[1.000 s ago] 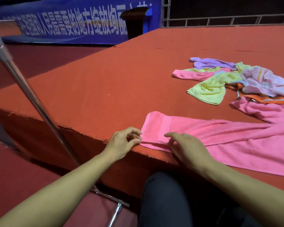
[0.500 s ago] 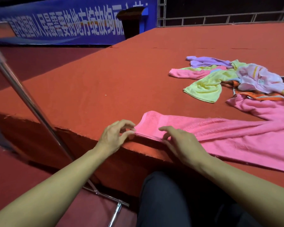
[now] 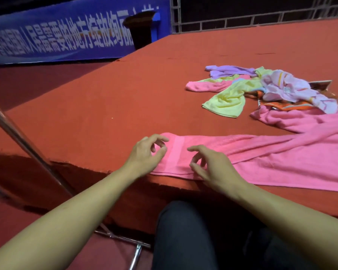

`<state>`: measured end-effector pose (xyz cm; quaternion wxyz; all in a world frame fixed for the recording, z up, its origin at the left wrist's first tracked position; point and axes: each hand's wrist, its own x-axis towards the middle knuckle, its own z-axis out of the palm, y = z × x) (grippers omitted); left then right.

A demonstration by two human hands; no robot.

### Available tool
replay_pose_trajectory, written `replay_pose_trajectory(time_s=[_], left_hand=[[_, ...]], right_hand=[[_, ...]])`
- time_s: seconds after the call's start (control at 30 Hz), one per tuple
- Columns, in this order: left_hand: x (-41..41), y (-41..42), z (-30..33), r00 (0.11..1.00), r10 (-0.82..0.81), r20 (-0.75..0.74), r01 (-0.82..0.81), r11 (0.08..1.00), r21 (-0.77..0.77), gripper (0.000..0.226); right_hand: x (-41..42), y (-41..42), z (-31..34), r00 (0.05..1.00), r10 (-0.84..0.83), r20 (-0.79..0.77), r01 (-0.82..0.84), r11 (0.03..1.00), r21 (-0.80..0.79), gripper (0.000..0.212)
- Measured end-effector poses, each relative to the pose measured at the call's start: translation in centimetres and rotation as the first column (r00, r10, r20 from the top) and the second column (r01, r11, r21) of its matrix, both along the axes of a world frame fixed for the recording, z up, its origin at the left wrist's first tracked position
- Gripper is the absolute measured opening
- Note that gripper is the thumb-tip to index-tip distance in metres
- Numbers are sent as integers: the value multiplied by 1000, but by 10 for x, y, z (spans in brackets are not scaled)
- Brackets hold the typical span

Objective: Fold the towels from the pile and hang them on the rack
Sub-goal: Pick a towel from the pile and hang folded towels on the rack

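Note:
A long pink towel [image 3: 271, 158] lies stretched along the front edge of the red carpeted platform [image 3: 125, 106], its left end flat near the edge. My left hand [image 3: 146, 152] hovers over that left end, fingers loosely curled, thumb and forefinger apart, holding nothing. My right hand [image 3: 213, 166] rests just to its right on the towel's near hem, fingers relaxed and not gripping. The pile of towels [image 3: 261, 88], with yellow, purple, pink and striped ones, lies at the back right. The rack's metal pole [image 3: 18, 133] slants down the left side.
The rack's foot [image 3: 137, 250] stands on the floor below the platform edge, by my dark-trousered leg [image 3: 183, 236]. A blue banner [image 3: 66, 36] and a dark bin [image 3: 141, 28] stand behind the platform. A metal railing [image 3: 261, 18] runs along the back.
Both hands pinched the towel's left end and lifted it slightly half a second ago. Now they have let go, and the end lies flat further onto the platform.

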<state>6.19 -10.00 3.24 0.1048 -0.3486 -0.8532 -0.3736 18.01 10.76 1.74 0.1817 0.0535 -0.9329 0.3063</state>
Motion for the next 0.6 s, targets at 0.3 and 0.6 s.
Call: replay_pose_trajectory(time_s=[0.3, 0.6], left_hand=[[45, 182, 4, 949, -270, 163, 268, 963, 39, 28], [72, 385, 8, 898, -400, 186, 390, 917, 90, 24]], right_hand=[[67, 138, 10, 965, -262, 29, 264, 961, -81, 38], [124, 339, 20, 756, -654, 32, 654, 756, -19, 33]])
